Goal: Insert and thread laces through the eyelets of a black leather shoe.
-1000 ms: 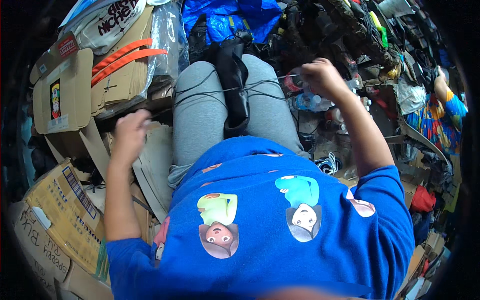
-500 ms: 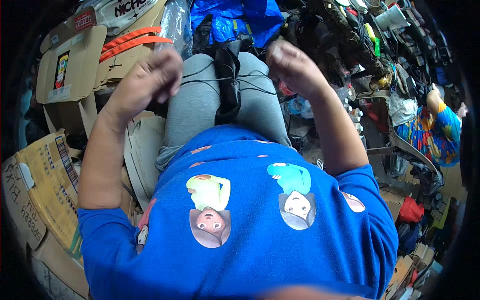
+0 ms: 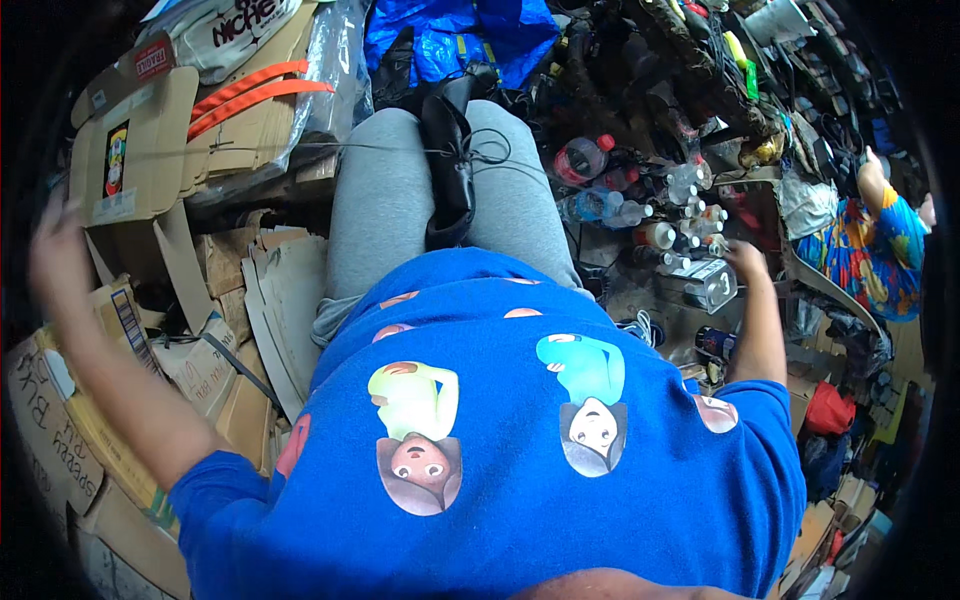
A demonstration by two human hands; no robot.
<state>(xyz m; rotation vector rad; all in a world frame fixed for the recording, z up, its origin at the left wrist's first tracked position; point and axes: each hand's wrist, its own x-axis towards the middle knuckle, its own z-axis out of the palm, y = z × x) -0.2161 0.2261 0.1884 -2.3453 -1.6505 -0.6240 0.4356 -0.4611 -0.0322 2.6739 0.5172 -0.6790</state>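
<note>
A black leather shoe is wedged upright between my thighs in grey trousers. Thin dark cord loops at its middle. From there one length runs taut to the left, over the cardboard, toward my left hand. That hand is far out to the left, smeared by motion, its fingers seemingly closed on the cord. Another length slants right and is lost against the dark clutter. Out to the right, my right hand is closed beside the bottles; what it holds is hidden.
Flattened cardboard boxes crowd the left side, with orange strips on top. Several plastic bottles stand close on my right. A blue plastic sheet lies ahead. Another person's colourful sleeve shows at far right.
Both hands have swung outward from above my knees, the left far to the left, the right outward and back toward me. The cord loops have drawn in, and the left length is taut.
</note>
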